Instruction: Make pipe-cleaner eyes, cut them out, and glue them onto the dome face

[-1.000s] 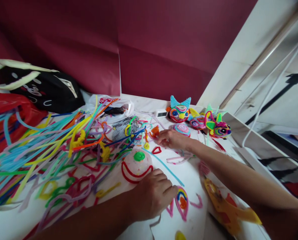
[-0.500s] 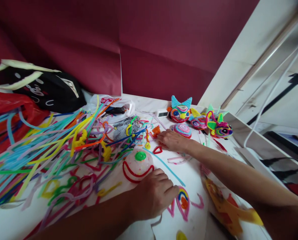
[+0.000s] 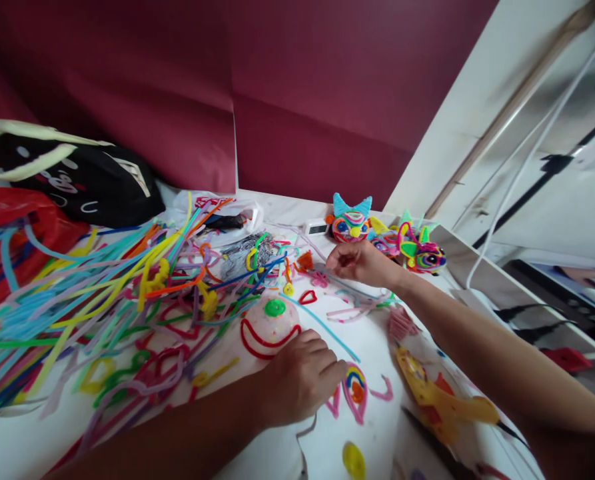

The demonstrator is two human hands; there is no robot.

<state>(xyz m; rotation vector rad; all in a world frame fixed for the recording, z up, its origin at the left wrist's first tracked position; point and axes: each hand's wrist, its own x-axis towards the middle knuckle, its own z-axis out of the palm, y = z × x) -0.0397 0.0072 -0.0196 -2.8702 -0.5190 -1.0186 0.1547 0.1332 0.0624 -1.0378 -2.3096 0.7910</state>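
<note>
My left hand (image 3: 304, 380) is closed, knuckles up, against the lower right edge of a white dome (image 3: 264, 320) with a green round piece and a red curved strip like a smiling mouth. Its fingertips are hidden. My right hand (image 3: 362, 263) is raised further back, fingers curled and pinched; what they hold, if anything, I cannot make out. Beside its fingertips lie a small pink piece (image 3: 319, 278) and an orange piece (image 3: 305, 261). Near my left hand lies a pink eye-shaped piece (image 3: 356, 393) with a rainbow and orange centre.
Loose pipe cleaners (image 3: 92, 287) cover the left side, near a black bag (image 3: 112, 187). At the back stand a small white display (image 3: 317, 228) and a blue-eared figure (image 3: 352, 223). A yellow glue gun (image 3: 442, 400) lies at right; a blue pipe cleaner (image 3: 322, 325) crosses the middle.
My right hand has lifted and moved slightly right, uncovering the pink piece and now covering the striped dome. My left hand stays by the white dome. The view has shifted slightly.
</note>
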